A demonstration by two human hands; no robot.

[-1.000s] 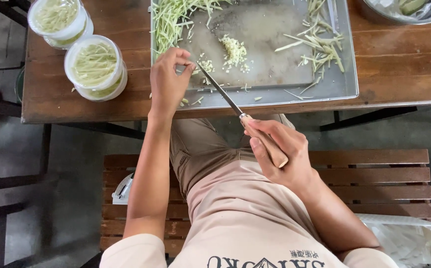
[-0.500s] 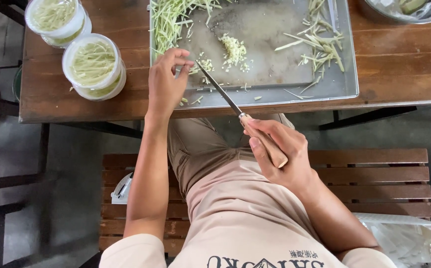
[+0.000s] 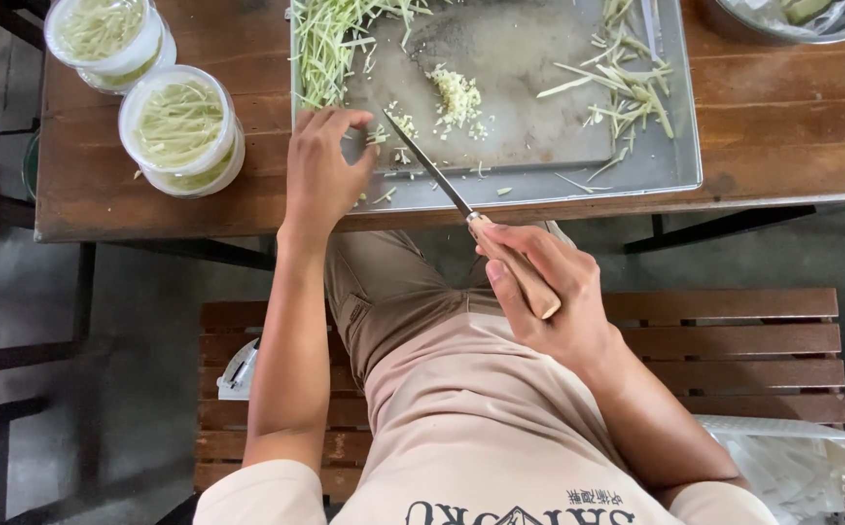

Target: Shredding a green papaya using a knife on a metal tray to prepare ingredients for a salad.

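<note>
Wooden planks make up the table (image 3: 150,209), and on it sits a metal tray (image 3: 680,146) holding a grey cutting board (image 3: 520,87). At the tray's near left corner the left hand (image 3: 325,175) rests with fingers curled and loosely spread, fingertips touching the tray edge beside a pile of green shreds (image 3: 330,44) — it pinches nothing that can be seen. The right hand (image 3: 539,292) is wrapped tight round the wooden handle of a knife (image 3: 432,170), near the body and off the table's near edge; the blade slants up and to the left, its tip over the board's near left part, close to the left thumb. A small heap of minced pale bits (image 3: 457,97) lies on the board just beyond the tip, and thicker cut strips (image 3: 627,87) lie scattered to the right. Far left on the table stand two round plastic tubs (image 3: 181,131) of shreds — well apart from both hands.
</note>
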